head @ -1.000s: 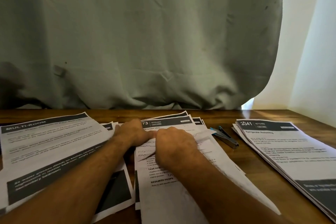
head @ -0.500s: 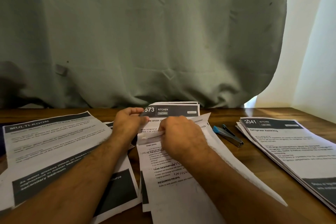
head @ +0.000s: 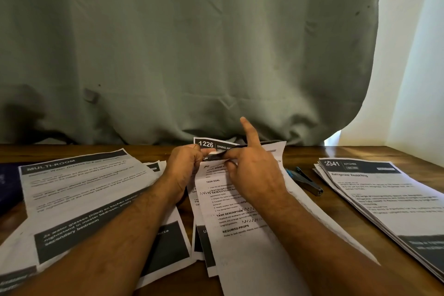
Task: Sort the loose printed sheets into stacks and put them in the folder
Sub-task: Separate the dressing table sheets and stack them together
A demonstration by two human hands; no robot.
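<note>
Head view: both hands at mid-table, left hand point(head: 183, 170) and right hand point(head: 254, 170) pinching the middle sheets point(head: 240, 235) by their top edge, right forefinger straight up.

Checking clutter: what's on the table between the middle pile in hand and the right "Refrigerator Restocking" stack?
A blue stapler on bare wooden table, seen in the head view.

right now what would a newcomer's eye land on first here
First, the two bare hands at the middle of the wooden table: the left hand and right hand pinch the top of the middle sheaf of white printed sheets, the right forefinger pointing up. A neat stack of printed sheets lies far right, a blue-handled metal stapler beside it.
</note>
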